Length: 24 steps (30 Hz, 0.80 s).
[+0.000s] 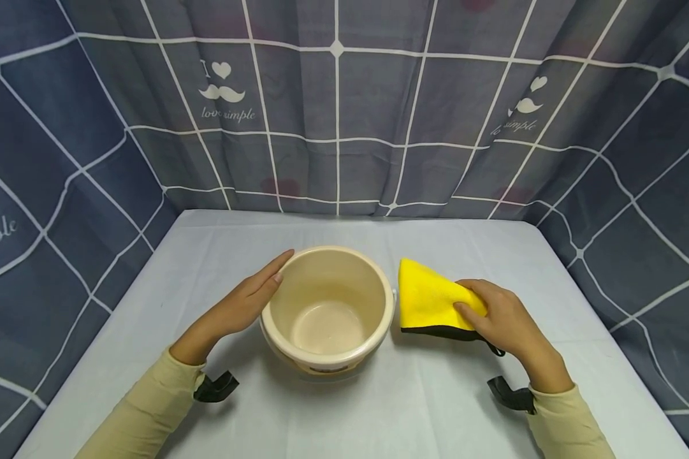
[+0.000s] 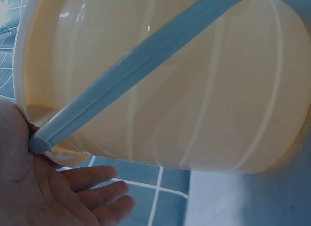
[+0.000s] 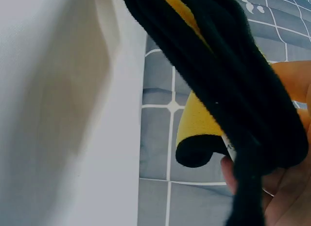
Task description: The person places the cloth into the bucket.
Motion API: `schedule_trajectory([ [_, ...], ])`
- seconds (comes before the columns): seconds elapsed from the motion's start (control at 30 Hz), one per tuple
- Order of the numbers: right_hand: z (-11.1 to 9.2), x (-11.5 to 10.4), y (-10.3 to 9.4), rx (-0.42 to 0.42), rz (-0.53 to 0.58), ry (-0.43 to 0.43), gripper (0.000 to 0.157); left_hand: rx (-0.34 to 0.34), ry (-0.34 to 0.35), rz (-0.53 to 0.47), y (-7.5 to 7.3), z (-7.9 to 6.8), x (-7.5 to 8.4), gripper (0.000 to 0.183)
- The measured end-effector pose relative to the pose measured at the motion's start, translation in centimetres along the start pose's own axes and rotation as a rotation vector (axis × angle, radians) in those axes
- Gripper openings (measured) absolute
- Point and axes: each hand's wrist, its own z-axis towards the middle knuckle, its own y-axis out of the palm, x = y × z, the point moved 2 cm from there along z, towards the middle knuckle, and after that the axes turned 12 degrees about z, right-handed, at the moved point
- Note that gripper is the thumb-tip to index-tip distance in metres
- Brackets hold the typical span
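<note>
A cream plastic bucket (image 1: 328,363) stands upright on the table, its inside bare. My left hand (image 1: 246,299) rests against the left of its rim, fingers straight along the outside and thumb at the edge. In the left wrist view, the left palm (image 2: 29,187) lies by the end of the bucket's pale handle (image 2: 131,73), which slants across the bucket's side. To the bucket's right, my right hand (image 1: 505,315) pinches a folded yellow cloth (image 1: 427,296) with black edging between thumb and fingers. The right wrist view shows the cloth's dark folded edge (image 3: 233,90) held over the table.
A white cloth covers the table (image 1: 378,421). Grey checked curtains (image 1: 298,95) with white lines enclose the back and both sides. Black mounts (image 1: 216,387) stick out at both sleeve cuffs.
</note>
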Motion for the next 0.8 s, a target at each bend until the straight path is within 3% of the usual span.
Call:
schedule_trajectory([
  [0.43, 0.29, -0.41, -0.22, 0.116, 0.0, -0.103, 0.037, 0.001, 0.003, -0.014, 0.03, -0.08, 0.0, 0.052],
  [0.8, 0.52, -0.5, -0.31, 0.166, 0.004, -0.159, 0.038, 0.004, 0.004, -0.009, -0.02, -0.01, 0.01, 0.051],
])
